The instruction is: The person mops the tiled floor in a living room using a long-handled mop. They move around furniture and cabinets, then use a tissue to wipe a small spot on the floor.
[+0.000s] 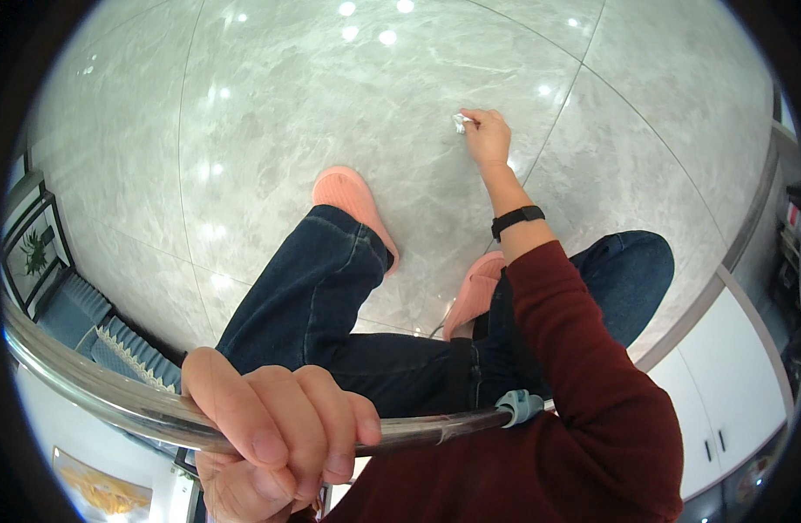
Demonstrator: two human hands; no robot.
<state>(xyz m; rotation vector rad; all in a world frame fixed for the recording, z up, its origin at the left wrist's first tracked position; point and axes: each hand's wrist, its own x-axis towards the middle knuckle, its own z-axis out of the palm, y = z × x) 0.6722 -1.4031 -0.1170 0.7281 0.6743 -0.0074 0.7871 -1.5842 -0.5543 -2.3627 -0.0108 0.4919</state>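
Observation:
My left hand (283,425) is wrapped around a shiny metal pole (139,408) that crosses the lower part of the view. A pale blue-grey plastic clip (522,408) sits at the pole's right end. Away from the body, my right hand (489,134) pinches a small crumpled white piece (460,123), perhaps tissue, between thumb and fingers, low over the grey marbled floor tiles (348,104). Whether the piece touches the floor I cannot tell. A black band (518,222) circles the right wrist.
Pink slippers (351,196) are on my feet, with my bent legs in dark jeans. A blue cushioned seat (80,314) with lace trim stands at the left, near a dark metal frame (31,248). White cabinet doors (721,379) are at the lower right.

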